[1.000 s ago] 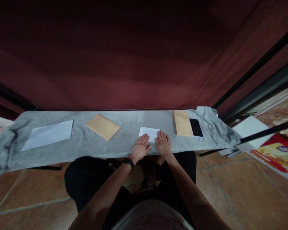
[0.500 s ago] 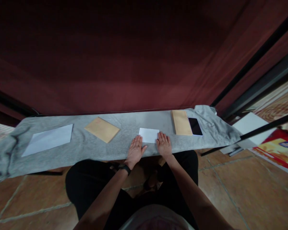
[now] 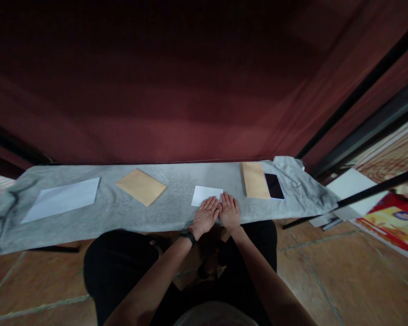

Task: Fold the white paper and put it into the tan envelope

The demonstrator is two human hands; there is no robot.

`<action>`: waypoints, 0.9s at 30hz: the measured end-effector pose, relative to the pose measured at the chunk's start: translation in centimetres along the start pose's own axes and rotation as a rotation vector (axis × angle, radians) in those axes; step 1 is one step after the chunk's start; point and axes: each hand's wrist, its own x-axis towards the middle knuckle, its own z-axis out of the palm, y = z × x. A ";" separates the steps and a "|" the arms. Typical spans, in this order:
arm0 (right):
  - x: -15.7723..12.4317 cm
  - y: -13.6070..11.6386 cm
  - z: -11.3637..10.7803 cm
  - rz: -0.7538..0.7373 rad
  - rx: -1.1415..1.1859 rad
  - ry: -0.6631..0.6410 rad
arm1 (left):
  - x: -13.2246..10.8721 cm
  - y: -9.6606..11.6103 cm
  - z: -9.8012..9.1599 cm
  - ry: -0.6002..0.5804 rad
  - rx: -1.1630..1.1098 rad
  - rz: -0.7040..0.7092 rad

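Observation:
A small folded white paper (image 3: pixel 204 194) lies on the grey cloth (image 3: pixel 177 213) covering a long low table. My left hand (image 3: pixel 206 216), with a black watch on its wrist, lies flat and open on the paper's near edge. Beside it, touching, my right hand (image 3: pixel 230 211) also lies flat and open on the paper's right near corner. A tan envelope (image 3: pixel 141 186) lies to the left of the paper, and a larger white sheet (image 3: pixel 61 198) lies at the far left.
A second tan envelope (image 3: pixel 254 179) and a black phone (image 3: pixel 274 186) lie at the right of the cloth. A dark red curtain (image 3: pixel 177 90) hangs behind the table. White boards (image 3: pixel 352 188) and a colourful poster (image 3: pixel 399 222) lie on the tiled floor at right.
My left hand has slid right onto the paper's near edge and now touches my right hand; before, the two hands lay apart at either side of the paper.

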 end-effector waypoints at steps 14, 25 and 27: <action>0.0 0.0 -0.3 0.018 0.030 0.020 | 1.5 -3.8 -0.3 0.091 0.071 -0.296; 3.5 -5.0 -0.1 0.008 0.219 -0.149 | 1.2 -4.8 0.2 0.224 -0.129 -0.241; 4.2 -6.4 0.1 -0.046 0.260 -0.212 | 1.0 -5.3 0.2 0.252 -0.197 -0.240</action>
